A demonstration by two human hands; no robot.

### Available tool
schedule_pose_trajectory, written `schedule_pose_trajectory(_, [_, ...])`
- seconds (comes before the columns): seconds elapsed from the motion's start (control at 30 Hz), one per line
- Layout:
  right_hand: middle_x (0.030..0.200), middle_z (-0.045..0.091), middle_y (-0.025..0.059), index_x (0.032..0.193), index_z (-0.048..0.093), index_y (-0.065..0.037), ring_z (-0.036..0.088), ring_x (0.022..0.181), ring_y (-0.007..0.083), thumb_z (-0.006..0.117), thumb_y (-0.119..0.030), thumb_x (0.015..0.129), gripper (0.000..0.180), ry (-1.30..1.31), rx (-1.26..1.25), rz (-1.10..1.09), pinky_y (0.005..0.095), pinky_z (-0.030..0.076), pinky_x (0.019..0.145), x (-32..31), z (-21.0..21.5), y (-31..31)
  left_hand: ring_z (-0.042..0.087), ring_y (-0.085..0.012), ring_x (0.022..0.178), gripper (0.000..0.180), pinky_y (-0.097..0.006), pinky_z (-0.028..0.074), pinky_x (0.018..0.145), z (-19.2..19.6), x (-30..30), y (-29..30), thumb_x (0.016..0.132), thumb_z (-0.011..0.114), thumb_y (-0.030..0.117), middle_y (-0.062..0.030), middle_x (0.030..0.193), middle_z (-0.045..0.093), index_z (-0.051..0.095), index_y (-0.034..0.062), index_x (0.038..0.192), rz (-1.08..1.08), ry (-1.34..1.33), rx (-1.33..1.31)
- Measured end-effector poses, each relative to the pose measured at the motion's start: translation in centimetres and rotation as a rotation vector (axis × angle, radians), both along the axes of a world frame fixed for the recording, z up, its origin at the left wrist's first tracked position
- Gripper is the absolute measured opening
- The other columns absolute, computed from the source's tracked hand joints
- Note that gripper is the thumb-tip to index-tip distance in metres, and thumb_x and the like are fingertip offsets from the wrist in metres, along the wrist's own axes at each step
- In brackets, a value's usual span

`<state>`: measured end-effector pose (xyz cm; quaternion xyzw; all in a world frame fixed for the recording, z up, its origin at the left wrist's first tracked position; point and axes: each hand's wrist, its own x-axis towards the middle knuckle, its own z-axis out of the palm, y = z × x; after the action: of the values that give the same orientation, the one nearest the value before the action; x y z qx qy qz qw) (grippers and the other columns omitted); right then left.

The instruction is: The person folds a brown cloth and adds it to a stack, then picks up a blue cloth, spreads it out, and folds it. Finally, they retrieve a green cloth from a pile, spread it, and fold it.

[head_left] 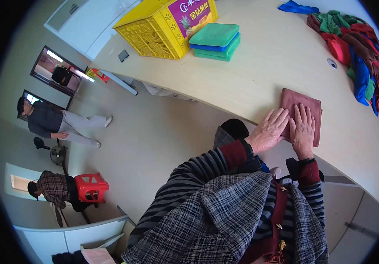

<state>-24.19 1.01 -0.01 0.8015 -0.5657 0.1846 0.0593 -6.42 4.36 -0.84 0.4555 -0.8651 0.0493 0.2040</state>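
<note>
A brown cloth (301, 97), folded into a square, lies near the front edge of the table (259, 79). My right hand (302, 130) rests flat on it, fingers stretched out toward the far side. Beside it, my left hand (268, 131) reaches in with straight fingers, their tips at the cloth's left edge. Both palms face down, and neither hand grips anything. Part of the cloth is hidden under the hands.
A yellow plastic crate (154, 37) stands at the far left of the table beside stacked green and blue folded cloths (216, 39). Loose coloured cloths (361, 48) are heaped at the right. One person (46, 119) walks on the left; another (55, 187) sits by a red stool (91, 187).
</note>
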Motion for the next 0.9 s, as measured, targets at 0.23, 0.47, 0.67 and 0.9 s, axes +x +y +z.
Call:
schedule_pose_trajectory(0.23, [0.158, 0.037, 0.0106, 0.151, 0.041, -0.012, 0.029, 0.148, 0.0314, 0.04, -0.039, 0.105, 0.054, 0.028, 0.014, -0.065, 0.0444, 0.022, 0.121, -3.4, -0.2, -0.9, 0.027, -0.0312, 0.148, 0.078, -0.049, 0.021, 0.121, 0.7, -0.3, 0.3, 0.088, 0.068, 0.039, -0.0176, 0.158, 0.031, 0.038, -0.002, 0.148, -0.016, -0.032, -0.028])
schedule_pose_trajectory(0.47, [0.157, 0.039, 0.0116, 0.154, 0.038, -0.016, 0.033, 0.146, 0.0331, 0.039, -0.04, 0.105, 0.055, -0.148, 0.075, -0.16, 0.0449, 0.025, 0.119, -7.8, -1.4, -1.8, 0.038, -0.0317, 0.141, 0.06, -0.048, 0.027, 0.119, 2.7, 0.3, 0.0, 0.089, 0.07, 0.032, -0.0176, 0.146, 0.047, 0.053, 0.0, 0.137, -0.131, 0.143, 0.059])
schedule_pose_trajectory(0.67, [0.153, 0.043, 0.0121, 0.154, 0.036, -0.017, 0.034, 0.144, 0.0337, 0.038, -0.041, 0.105, 0.055, -0.071, 0.122, -0.297, 0.045, 0.027, 0.118, -8.6, -0.8, -1.0, 0.065, -0.0265, 0.109, 0.03, -0.039, 0.049, 0.098, 20.0, -2.0, 5.2, 0.093, 0.068, 0.012, -0.0151, 0.111, 0.07, 0.066, -0.0047, 0.118, -1.425, 1.222, 0.895])
schedule_pose_trajectory(0.9, [0.151, 0.046, 0.0125, 0.153, 0.038, -0.016, 0.036, 0.143, 0.0336, 0.038, -0.041, 0.105, 0.054, -0.072, 0.082, -0.266, 0.0448, 0.027, 0.118, -9.0, -0.9, -0.5, 0.068, -0.0177, 0.1, 0.028, -0.029, 0.053, 0.089, 26.6, -4.3, 12.2, 0.093, 0.069, 0.01, -0.0101, 0.108, 0.07, 0.062, 0.0032, 0.119, -1.757, 1.345, 1.035])
